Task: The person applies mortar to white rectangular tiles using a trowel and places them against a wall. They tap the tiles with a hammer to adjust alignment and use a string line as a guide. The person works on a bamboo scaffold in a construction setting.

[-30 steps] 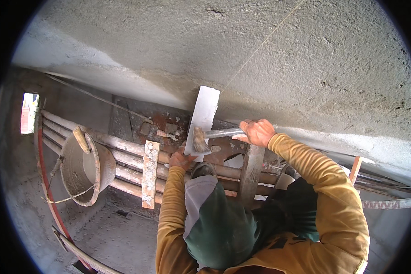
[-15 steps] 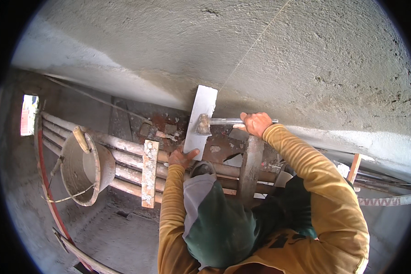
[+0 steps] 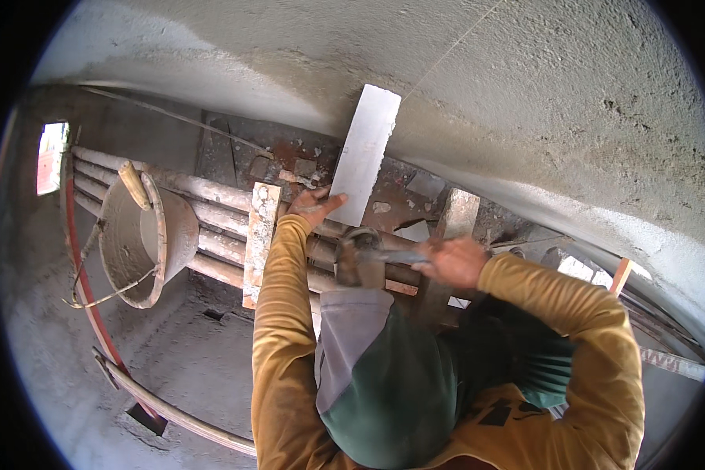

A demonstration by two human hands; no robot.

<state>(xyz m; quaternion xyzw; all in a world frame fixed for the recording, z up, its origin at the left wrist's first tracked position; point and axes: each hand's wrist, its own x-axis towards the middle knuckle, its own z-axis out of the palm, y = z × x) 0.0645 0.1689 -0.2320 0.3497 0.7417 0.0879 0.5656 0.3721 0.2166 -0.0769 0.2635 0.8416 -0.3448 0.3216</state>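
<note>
A grey bucket [image 3: 182, 231] hangs or rests beside the poles [image 3: 223, 245]; which, I cannot tell. The left hand [image 3: 313, 206] pinches the lower left corner of a white block [image 3: 366, 157], which leans slantwise toward the wall [image 3: 478, 117]. Below the block, apart from it, is a blurred hammer [image 3: 380, 256], its handle wrapped by the right hand [image 3: 454, 262]. Dark print [image 3: 496, 413], unreadable, marks the yellow shirt [image 3: 595, 384].

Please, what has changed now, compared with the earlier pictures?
The right hand has drawn the hatchet-like tool off the white slab, toward the person's body. The view also shifted, so the scene appears higher. Nothing was newly grasped or let go; the left hand still holds the slab's near end, and the bucket stays by the poles.
</note>
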